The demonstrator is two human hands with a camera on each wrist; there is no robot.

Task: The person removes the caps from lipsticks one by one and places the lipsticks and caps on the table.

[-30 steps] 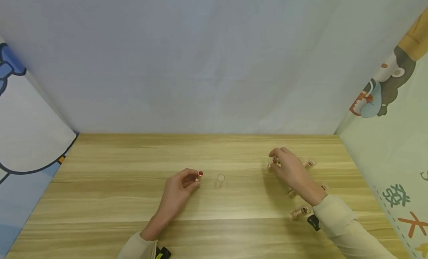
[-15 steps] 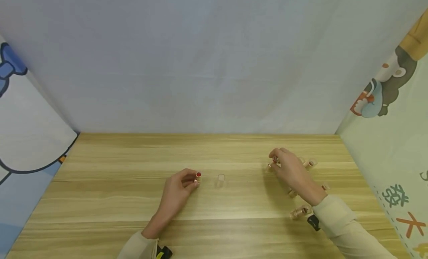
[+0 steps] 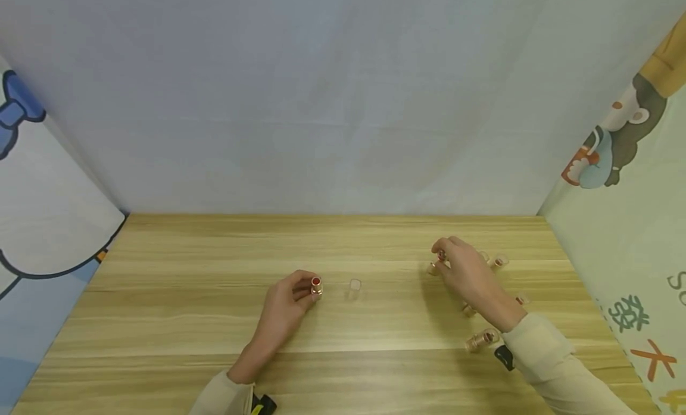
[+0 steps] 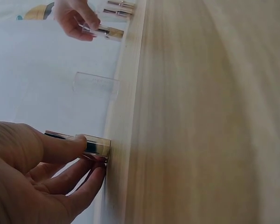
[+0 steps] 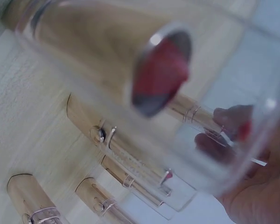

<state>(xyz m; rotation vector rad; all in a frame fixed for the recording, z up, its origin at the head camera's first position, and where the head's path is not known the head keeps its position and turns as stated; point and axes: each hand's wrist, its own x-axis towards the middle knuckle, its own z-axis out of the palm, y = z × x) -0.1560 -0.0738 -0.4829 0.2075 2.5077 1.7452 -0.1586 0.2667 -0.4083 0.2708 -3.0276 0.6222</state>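
In the head view my left hand [image 3: 286,302] pinches an uncapped gold lipstick [image 3: 317,289] between thumb and fingers. Its base is at the tabletop, and red shows inside the tube's mouth. A clear cap [image 3: 355,284] stands just to its right, apart from the hand. Farther right, my right hand [image 3: 467,272] holds another gold lipstick [image 3: 432,269] by its upper part; the fingers partly hide it. In the right wrist view, thumb and fingertips close around the transparent end of that lipstick [image 5: 189,111].
Several capped gold lipsticks stand around and below my right forearm, one lipstick [image 3: 480,340] nearest the front. Another lipstick [image 5: 93,84] looms large before the right wrist camera. The wooden table [image 3: 214,242] meets a pale cloth backdrop [image 3: 343,135] behind, with printed cloths at both sides.
The top of the lipstick in my left hand has shifted slightly left and nearer, and its red tip looks lower in the tube. My right hand stays in place.
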